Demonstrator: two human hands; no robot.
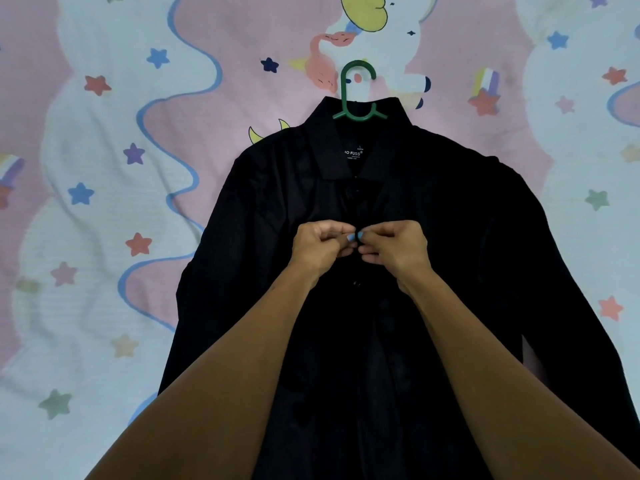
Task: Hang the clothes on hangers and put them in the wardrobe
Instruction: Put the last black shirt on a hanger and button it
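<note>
A black long-sleeved shirt (pixel 450 237) lies flat on the bed, collar pointing away from me. A green plastic hanger (pixel 356 95) sits inside it, with only the hook and neck showing above the collar. My left hand (pixel 320 245) and my right hand (pixel 393 245) meet at the shirt's front placket, a little below the collar. Each hand pinches the black fabric at the button line, thumbs and fingertips almost touching. A button shows just below the hands.
The bedsheet (pixel 104 168) under the shirt is pink and white with coloured stars and a unicorn print (pixel 363 26). It fills the whole view around the shirt. No wardrobe or other clothes are in view.
</note>
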